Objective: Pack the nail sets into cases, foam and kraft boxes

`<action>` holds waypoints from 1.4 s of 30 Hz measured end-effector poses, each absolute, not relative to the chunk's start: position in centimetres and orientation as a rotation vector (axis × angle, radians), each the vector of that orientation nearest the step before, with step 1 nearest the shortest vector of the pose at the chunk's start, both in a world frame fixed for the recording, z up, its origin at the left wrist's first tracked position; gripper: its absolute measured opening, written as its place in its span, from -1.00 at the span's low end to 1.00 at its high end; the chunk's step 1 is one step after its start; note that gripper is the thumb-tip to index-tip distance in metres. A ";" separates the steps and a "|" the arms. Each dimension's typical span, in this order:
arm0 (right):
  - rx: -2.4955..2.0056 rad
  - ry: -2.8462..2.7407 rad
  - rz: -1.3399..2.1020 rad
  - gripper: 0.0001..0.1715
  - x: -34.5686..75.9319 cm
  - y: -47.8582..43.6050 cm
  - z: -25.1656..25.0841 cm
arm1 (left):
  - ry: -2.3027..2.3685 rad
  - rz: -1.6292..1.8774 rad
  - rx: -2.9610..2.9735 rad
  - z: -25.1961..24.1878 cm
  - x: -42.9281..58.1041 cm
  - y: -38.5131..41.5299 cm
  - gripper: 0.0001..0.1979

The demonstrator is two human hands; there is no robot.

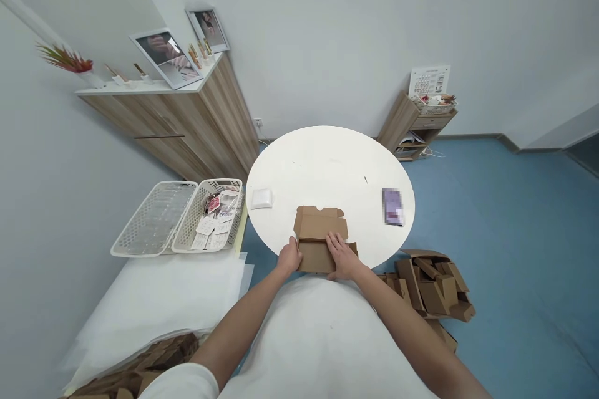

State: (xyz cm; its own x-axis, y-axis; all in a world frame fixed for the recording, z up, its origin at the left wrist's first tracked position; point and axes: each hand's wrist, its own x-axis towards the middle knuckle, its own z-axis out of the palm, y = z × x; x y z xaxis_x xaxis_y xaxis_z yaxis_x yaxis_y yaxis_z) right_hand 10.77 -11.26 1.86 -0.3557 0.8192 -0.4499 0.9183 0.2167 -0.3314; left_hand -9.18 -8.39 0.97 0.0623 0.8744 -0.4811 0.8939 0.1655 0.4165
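A partly folded brown cardboard box [322,226] lies at the near edge of the white oval table [322,162]. Its lid panel spreads away from me, with small flaps at the sides. My left hand [290,256] is closed round the box's left side, close to the fold. Over on the right part of the box, my right hand [344,257] lies with its fingers stretched across the cardboard and its thumb by the front edge. A side flap shows just past that hand.
A white packet [261,198] lies on the table's left, a purple packet [392,206] on its right. White baskets [208,215], one holding small packets, stand left. A carton of folded cardboard [435,287] sits on the floor at right. Cabinets [224,118] line the wall.
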 end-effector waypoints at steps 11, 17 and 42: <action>1.658 2.299 -0.856 0.42 11.3 -9.8 2.1 | 1.439 0.251 1.805 2.1 -11.5 -9.6 -0.20; 1.554 2.319 -0.797 0.39 11.5 -8.2 2.4 | 1.362 0.073 1.951 2.1 -10.9 -7.5 0.22; 2.252 1.879 -1.282 -0.53 12.8 -8.6 2.5 | 1.495 -0.008 1.814 1.9 -10.0 -7.8 0.20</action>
